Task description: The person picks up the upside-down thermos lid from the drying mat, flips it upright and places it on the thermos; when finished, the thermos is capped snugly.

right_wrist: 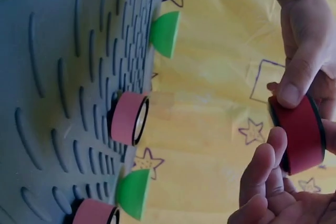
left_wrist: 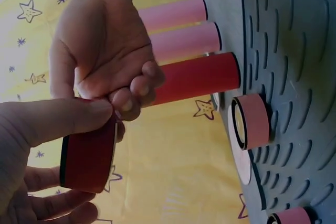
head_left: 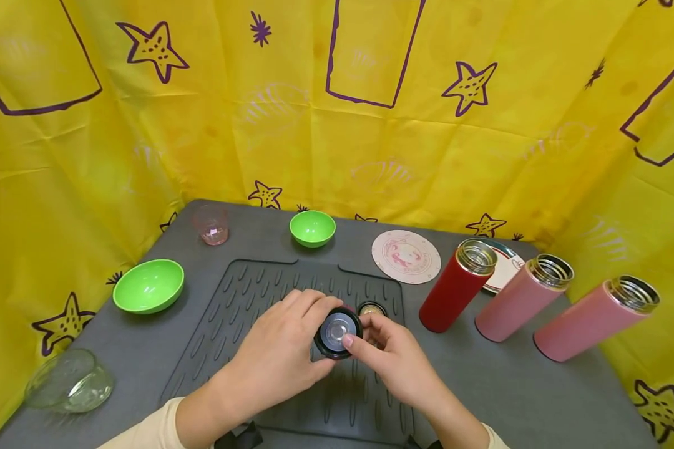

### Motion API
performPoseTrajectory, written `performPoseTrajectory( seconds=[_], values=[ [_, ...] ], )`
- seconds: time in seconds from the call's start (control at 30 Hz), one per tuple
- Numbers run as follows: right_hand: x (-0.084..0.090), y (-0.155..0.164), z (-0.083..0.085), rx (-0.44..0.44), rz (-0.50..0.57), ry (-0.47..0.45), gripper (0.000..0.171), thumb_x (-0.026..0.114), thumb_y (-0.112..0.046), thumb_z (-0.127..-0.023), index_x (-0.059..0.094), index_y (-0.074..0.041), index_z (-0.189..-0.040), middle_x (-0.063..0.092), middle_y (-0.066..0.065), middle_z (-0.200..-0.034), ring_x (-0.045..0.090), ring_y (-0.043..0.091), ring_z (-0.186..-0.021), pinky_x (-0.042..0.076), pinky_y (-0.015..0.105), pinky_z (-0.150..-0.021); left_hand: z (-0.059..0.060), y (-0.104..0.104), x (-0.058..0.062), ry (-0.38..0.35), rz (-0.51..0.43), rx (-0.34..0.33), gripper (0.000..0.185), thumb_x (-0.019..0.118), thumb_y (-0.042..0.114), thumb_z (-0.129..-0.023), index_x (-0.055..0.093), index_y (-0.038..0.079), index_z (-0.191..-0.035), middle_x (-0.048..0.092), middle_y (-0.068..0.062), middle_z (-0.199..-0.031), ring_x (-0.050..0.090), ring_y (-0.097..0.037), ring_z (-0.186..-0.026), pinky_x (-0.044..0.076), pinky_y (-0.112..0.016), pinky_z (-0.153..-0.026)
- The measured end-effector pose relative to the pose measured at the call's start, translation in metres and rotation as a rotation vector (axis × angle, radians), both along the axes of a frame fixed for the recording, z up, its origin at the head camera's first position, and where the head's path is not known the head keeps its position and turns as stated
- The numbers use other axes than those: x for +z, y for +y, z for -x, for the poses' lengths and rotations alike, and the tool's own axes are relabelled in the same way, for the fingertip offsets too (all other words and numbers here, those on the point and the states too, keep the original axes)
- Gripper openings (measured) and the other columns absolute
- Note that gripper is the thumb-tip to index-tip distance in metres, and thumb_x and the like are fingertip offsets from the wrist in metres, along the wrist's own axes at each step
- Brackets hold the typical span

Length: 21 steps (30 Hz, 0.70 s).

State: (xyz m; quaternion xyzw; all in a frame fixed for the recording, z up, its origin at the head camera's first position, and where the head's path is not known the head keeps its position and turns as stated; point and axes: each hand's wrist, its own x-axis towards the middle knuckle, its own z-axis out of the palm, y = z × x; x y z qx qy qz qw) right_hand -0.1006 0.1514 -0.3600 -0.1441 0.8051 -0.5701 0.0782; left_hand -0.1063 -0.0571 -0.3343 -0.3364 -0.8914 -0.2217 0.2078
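Both hands meet over the middle of the ribbed mat (head_left: 292, 293), and between them is a red lid (head_left: 337, 332) with a black rim and a shiny inside that faces up at the head camera. The left hand (head_left: 283, 349) has its grip clamped round the lid from the 9 o'clock side; the right hand (head_left: 395, 358) pinches the rim from 3 o'clock with thumb and curled fingers. The lid is held up off the mat, as the wrist views show.

From the head, the hands hide most of the lid's red wall; only the left wrist and right wrist views show it plainly. A pink lid (head_left: 372, 308) at 1 o'clock of the red one is half covered by the right fingers. In the wrist views it rests on the mat, and a second pink lid (left_wrist: 294, 216) shows, cut off at the frame edge; the head view does not show that one.

The grey surface (head_left: 539, 386) carries a red flask (head_left: 457, 284) and two pink flasks (head_left: 522, 298) (head_left: 595, 318), all uncapped, at 3 o'clock of the hands. A round coaster (head_left: 406, 256) lies at 1 o'clock, a small green bowl (head_left: 312, 227) at 12, a pink glass (head_left: 212, 224) at 11, a large green bowl (head_left: 148, 285) at 9, and a clear glass bowl (head_left: 70, 380) at 8. A plate (head_left: 505, 268) is mostly hidden behind the red flask. A yellow cloth (head_left: 337, 137) printed with purple stars walls in the surface.
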Motion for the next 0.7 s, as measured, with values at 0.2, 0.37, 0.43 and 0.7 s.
performPoseTrajectory(
  seconds=[0.2, 0.37, 0.43, 0.7],
  values=[
    [0.004, -0.002, -0.001, -0.104, -0.064, 0.233, 0.025, 0.073, -0.027, -0.090, 0.064, -0.019, -0.111, 0.067, -0.007, -0.088, 0.061, 0.015, -0.077, 0.052, 0.030, -0.066, 0.000, -0.006, 0.005, -0.149, -0.120, -0.036, 0.087, 0.089, 0.048, -0.065, 0.049, 0.021, -0.137, 0.051, 0.006, -0.121, 0.046, -0.010, -0.105, 0.051, -0.028, -0.081],
    [0.004, 0.001, -0.002, -0.185, -0.150, 0.699, 0.036, 0.078, -0.020, -0.085, 0.062, -0.016, -0.118, 0.065, -0.008, -0.101, 0.058, 0.011, -0.084, 0.050, 0.025, -0.069, 0.001, -0.011, 0.008, -0.435, -0.339, -0.124, 0.086, 0.079, 0.059, -0.073, 0.039, 0.030, -0.143, 0.047, 0.012, -0.126, 0.047, -0.008, -0.111, 0.050, -0.031, -0.086],
    [0.007, 0.002, 0.000, -0.192, -0.162, 0.882, 0.032, 0.073, -0.020, -0.088, 0.064, -0.011, -0.116, 0.065, -0.002, -0.105, 0.058, 0.014, -0.088, 0.048, 0.025, -0.076, 0.002, -0.012, 0.009, -0.516, -0.413, -0.157, 0.079, 0.081, 0.051, -0.075, 0.042, 0.030, -0.140, 0.050, 0.012, -0.122, 0.050, -0.010, -0.108, 0.050, -0.033, -0.085],
    [0.021, -0.001, 0.007, -0.132, -0.138, 1.356, 0.022, 0.059, -0.020, -0.096, 0.068, -0.001, -0.102, 0.066, 0.015, -0.105, 0.062, 0.030, -0.091, 0.047, 0.035, -0.079, 0.005, -0.007, 0.010, -0.625, -0.573, -0.244, 0.060, 0.088, 0.032, -0.072, 0.060, 0.024, -0.124, 0.063, 0.010, -0.113, 0.057, -0.016, -0.097, 0.050, -0.037, -0.079]
  ],
)
